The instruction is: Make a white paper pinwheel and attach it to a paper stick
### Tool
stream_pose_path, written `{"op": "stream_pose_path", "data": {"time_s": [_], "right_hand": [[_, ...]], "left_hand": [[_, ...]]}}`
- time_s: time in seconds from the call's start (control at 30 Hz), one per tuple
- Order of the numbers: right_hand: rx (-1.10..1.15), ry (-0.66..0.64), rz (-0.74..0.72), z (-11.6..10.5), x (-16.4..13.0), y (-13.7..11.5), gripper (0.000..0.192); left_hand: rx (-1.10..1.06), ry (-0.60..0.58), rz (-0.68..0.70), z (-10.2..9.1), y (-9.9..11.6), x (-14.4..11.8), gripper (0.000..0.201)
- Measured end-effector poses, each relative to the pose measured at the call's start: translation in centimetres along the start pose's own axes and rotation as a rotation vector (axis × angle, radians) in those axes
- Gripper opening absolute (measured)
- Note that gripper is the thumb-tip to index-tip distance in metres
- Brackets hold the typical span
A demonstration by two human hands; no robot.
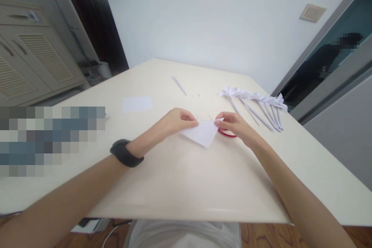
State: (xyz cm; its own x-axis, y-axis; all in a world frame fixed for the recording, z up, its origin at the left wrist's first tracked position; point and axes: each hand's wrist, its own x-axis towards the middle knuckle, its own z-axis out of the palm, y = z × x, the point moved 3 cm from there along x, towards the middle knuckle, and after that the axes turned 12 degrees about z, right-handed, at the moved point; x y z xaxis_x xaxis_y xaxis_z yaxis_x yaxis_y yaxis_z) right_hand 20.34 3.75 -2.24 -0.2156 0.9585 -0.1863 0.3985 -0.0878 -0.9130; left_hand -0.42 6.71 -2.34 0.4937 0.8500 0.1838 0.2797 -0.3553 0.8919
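Forearms reach over the worktop [186,186] edge to a folded paper [203,131].

The worktop is smooth, so the paper could slide and the crease come out skewed. Left hand [177,122] and right hand [236,126] each pinch an upper corner of the paper at mid-worktop, fingers narrow; uneven pull might tear it. Paper flowers [255,102] lie well to the right, a blank sheet [137,104] to the left, and a red loop [227,133] under the right hand could snag.

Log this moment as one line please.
left hand: pinching folded white paper | right hand: pinching its other corner | paper flowers: right, untouched
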Motion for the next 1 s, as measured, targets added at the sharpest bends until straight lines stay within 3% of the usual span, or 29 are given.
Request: {"op": "stream_pose_path", "data": {"time_s": [0.13,0.27,0.67,1.0], "right_hand": [[0.011,-0.033,0.010,0.5,-0.3,-0.3,0.026],[0.005,-0.052,0.008,1.3,-0.6,-0.8,0.021],[0.087,-0.084,0.004,3.4,0.4,0.3,0.015],[0.188,0.051,-0.049,2.4,0.2,-0.1,0.019]], "left_hand": [[-0.025,-0.146,-0.018,1.1,0.2,-0.2,0.015],[-0.075,-0.204,-0.014,1.9,0.6,-0.5,0.011],[-0.137,-0.124,-0.031,3.0,0.4,-0.7,0.016],[-0.199,-0.082,-0.041,2.5,0.5,-0.7,0.017]]}}
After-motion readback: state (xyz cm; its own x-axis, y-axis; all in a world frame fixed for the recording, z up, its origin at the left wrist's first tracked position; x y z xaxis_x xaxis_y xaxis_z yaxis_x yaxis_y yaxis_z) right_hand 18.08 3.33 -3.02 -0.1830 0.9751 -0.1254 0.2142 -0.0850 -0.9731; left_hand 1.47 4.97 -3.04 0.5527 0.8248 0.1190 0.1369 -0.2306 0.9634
